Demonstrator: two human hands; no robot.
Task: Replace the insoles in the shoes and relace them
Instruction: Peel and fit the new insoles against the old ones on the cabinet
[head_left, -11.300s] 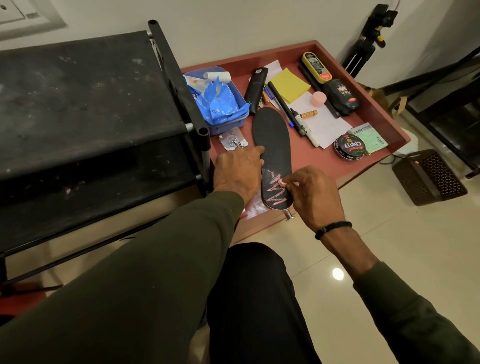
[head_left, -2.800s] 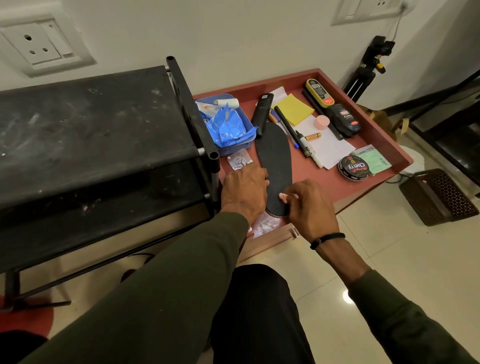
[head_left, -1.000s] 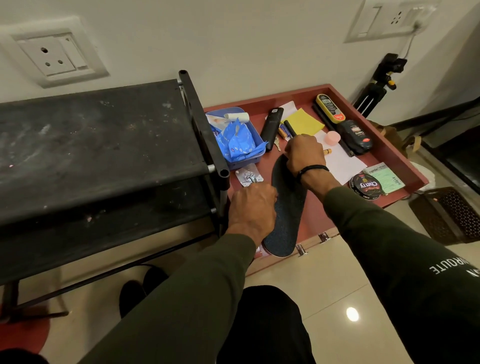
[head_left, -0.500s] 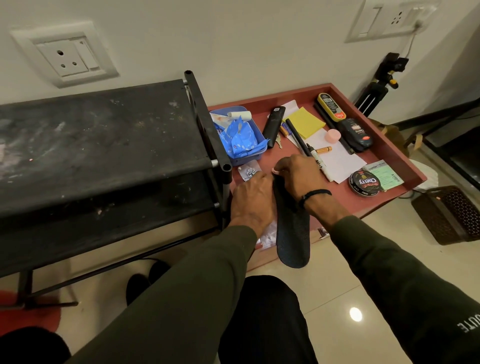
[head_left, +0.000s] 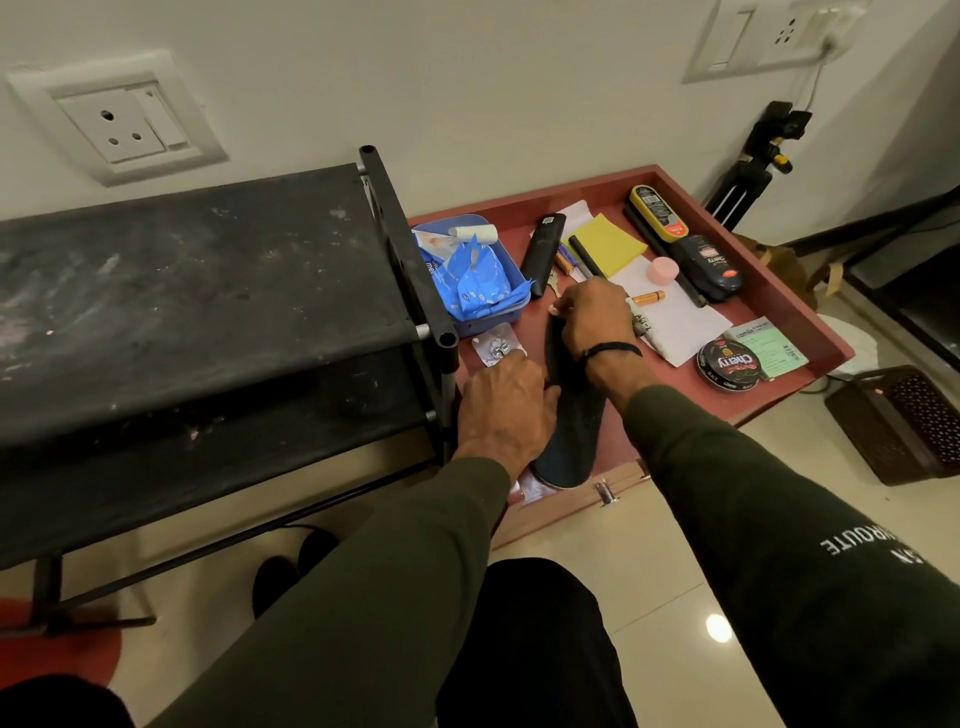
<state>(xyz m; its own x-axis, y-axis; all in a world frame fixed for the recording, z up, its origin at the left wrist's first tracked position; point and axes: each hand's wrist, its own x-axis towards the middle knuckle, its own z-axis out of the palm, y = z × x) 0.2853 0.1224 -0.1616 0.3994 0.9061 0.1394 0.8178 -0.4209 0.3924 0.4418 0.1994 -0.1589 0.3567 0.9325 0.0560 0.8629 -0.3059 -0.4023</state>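
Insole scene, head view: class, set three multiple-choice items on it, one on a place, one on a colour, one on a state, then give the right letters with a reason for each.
1. Where does the round polish tin lie?
A. on the red tray, right of the insole
B. inside the blue tub
C. on the black rack

2. What colour is the small cap on the white paper?
A. green
B. pink
C. black

3. What is the right hand doing?
A. hanging idle off the tray
B. lifting the polish tin
C. resting at the far end of the insole

Answers: 1 A, the tin sits near the tray's right rim. 2 B, the cap is plainly pink. 3 C, the hand covers the insole's far end, while the left hand presses its side.
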